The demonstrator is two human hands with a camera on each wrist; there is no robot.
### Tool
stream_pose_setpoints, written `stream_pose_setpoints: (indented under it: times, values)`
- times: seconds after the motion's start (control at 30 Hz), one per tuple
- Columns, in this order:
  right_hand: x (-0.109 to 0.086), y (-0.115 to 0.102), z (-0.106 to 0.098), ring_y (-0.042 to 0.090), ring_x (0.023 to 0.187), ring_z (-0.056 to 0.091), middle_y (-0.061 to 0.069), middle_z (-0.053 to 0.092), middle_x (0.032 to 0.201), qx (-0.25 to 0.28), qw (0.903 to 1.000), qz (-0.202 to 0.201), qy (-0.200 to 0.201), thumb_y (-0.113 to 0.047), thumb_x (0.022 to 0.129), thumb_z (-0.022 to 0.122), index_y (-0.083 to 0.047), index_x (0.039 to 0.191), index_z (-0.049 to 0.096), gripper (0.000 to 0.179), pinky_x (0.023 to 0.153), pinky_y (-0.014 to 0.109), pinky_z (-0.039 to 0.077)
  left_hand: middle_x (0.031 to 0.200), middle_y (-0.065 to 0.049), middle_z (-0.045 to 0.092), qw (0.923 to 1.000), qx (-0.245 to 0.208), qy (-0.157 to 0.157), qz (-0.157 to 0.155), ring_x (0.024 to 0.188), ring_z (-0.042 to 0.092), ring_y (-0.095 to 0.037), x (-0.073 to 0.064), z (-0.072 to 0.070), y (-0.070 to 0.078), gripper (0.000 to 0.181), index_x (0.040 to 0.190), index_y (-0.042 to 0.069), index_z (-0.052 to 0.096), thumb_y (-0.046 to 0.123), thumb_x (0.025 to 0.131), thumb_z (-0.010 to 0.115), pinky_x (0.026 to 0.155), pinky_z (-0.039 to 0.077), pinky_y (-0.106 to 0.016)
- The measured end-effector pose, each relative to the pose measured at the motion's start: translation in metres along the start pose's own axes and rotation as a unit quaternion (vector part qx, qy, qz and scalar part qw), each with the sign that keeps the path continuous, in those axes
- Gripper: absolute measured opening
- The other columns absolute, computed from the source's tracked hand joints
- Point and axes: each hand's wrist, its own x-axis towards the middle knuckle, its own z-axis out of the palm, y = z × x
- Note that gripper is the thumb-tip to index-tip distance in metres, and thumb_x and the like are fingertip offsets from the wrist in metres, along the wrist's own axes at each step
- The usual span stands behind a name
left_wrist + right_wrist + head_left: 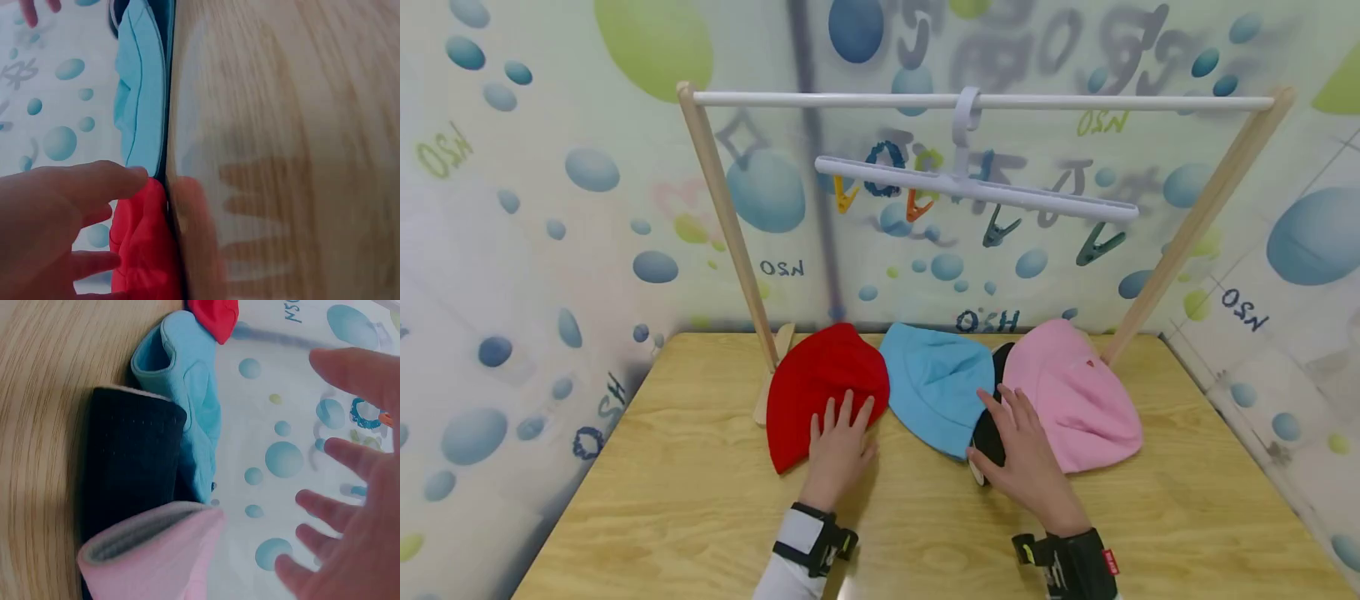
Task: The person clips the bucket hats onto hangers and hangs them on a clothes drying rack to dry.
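Four bucket-style hats lie side by side on the wooden table: a red hat (820,367), a light blue hat (925,371), a black hat (988,437) mostly hidden, and a pink hat (1075,392). Over the red hat's front edge my left hand (837,454) spreads its fingers; whether they touch the cloth I cannot tell. My right hand (1026,458), fingers apart and holding nothing, hovers above the black hat, between the blue and pink ones. In the right wrist view that hand (356,487) is clear of the cloth, and the black hat (134,456) tucks under the pink brim.
Behind the hats stands a wooden rack with a white rod (850,101). From it hangs a white hanger (1037,197), tilted down to the right, with several coloured clips, among them an orange clip (916,207). Patterned walls (587,275) close the back and sides.
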Motion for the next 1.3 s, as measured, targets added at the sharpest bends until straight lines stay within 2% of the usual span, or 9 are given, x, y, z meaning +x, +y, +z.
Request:
stream_pose_setpoints:
  times: [0.1, 0.23, 0.4, 0.5, 0.7, 0.9, 1.1, 1.2, 1.3]
  values:
    - [0.004, -0.002, 0.003, 0.046, 0.128, 0.036, 0.028, 0.041, 0.137, 0.012, 0.9993, -0.025, 0.027, -0.016, 0.082, 0.075, -0.001, 0.137, 0.048, 0.062, 0.095, 0.065, 0.034, 0.143, -0.024, 0.042, 0.9998, 0.0, -0.016, -0.009, 0.129, 0.036, -0.048, 0.002, 0.002, -0.002, 0.056, 0.14, 0.01, 0.049, 0.021, 0.088, 0.068, 0.098, 0.031, -0.066]
    - [0.01, -0.005, 0.007, 0.041, 0.116, 0.048, 0.023, 0.053, 0.124, 0.017, 0.9977, -0.039, 0.052, -0.008, 0.082, 0.075, 0.003, 0.122, 0.06, 0.044, 0.091, 0.058, 0.042, 0.134, -0.023, 0.049, 0.9997, -0.005, -0.017, -0.017, 0.123, 0.043, -0.047, 0.007, 0.004, -0.003, 0.052, 0.135, 0.007, 0.052, 0.017, 0.087, 0.069, 0.091, 0.037, -0.068]
    - [0.015, -0.008, 0.011, 0.04, 0.109, 0.053, 0.021, 0.058, 0.117, 0.02, 0.9974, -0.038, 0.058, -0.006, 0.082, 0.074, 0.002, 0.117, 0.063, 0.038, 0.087, 0.057, 0.044, 0.117, -0.02, 0.055, 0.9995, 0.004, 0.015, -0.027, 0.108, 0.051, -0.043, 0.016, 0.007, -0.001, 0.051, 0.131, 0.004, 0.055, 0.013, 0.083, 0.072, 0.08, 0.042, -0.067]
    - [0.015, -0.009, 0.011, 0.038, 0.106, 0.056, 0.019, 0.06, 0.114, 0.022, 0.9976, -0.034, 0.057, -0.006, 0.083, 0.073, 0.0, 0.116, 0.064, 0.035, 0.086, 0.055, 0.045, 0.114, -0.019, 0.055, 0.9984, 0.008, 0.031, -0.046, 0.103, 0.052, -0.041, 0.021, 0.009, 0.0, 0.049, 0.129, 0.002, 0.055, 0.008, 0.084, 0.071, 0.076, 0.044, -0.066]
    - [0.016, -0.01, 0.011, 0.037, 0.104, 0.055, 0.017, 0.06, 0.111, 0.028, 0.9976, -0.029, 0.056, -0.005, 0.083, 0.072, -0.002, 0.114, 0.064, 0.032, 0.084, 0.053, 0.045, 0.111, -0.017, 0.058, 0.9954, -0.003, 0.023, -0.093, 0.102, 0.052, -0.041, 0.027, 0.01, 0.002, 0.033, 0.119, 0.0, 0.06, -0.006, 0.086, 0.061, 0.076, 0.043, -0.068]
    - [0.016, -0.011, 0.012, 0.038, 0.104, 0.054, 0.017, 0.061, 0.11, 0.029, 0.9975, -0.028, 0.058, -0.003, 0.082, 0.073, -0.001, 0.112, 0.065, 0.031, 0.084, 0.054, 0.044, 0.1, -0.017, 0.061, 0.995, 0.003, 0.05, -0.087, 0.091, 0.058, -0.04, 0.027, 0.011, 0.002, 0.022, 0.105, 0.001, 0.063, -0.009, 0.087, 0.056, 0.071, 0.045, -0.068]
    - [0.018, -0.013, 0.012, 0.038, 0.105, 0.054, 0.017, 0.06, 0.109, 0.022, 0.9974, -0.038, 0.058, -0.001, 0.081, 0.073, 0.0, 0.113, 0.065, 0.033, 0.083, 0.054, 0.044, 0.091, -0.02, 0.064, 0.9938, -0.024, 0.064, -0.087, 0.085, 0.061, -0.042, 0.025, 0.007, 0.0, 0.018, 0.097, 0.0, 0.065, -0.009, 0.088, 0.053, 0.072, 0.046, -0.068]
    - [0.021, -0.015, 0.01, 0.037, 0.107, 0.054, 0.017, 0.06, 0.112, 0.041, 0.9976, -0.037, 0.041, -0.002, 0.084, 0.071, 0.001, 0.116, 0.063, 0.034, 0.086, 0.052, 0.045, 0.081, -0.022, 0.064, 0.9921, -0.035, 0.087, -0.084, 0.078, 0.062, -0.042, 0.024, 0.007, -0.003, 0.016, 0.086, 0.0, 0.064, -0.009, 0.086, 0.052, 0.067, 0.048, -0.065]
    - [0.023, -0.017, 0.007, 0.036, 0.111, 0.053, 0.016, 0.06, 0.117, 0.076, 0.9964, -0.033, 0.019, -0.004, 0.086, 0.069, 0.001, 0.12, 0.061, 0.035, 0.091, 0.052, 0.043, 0.071, -0.023, 0.061, 0.9895, -0.037, 0.117, -0.076, 0.068, 0.062, -0.042, 0.023, 0.005, -0.005, 0.013, 0.074, 0.001, 0.06, -0.008, 0.082, 0.055, 0.056, 0.05, -0.057]
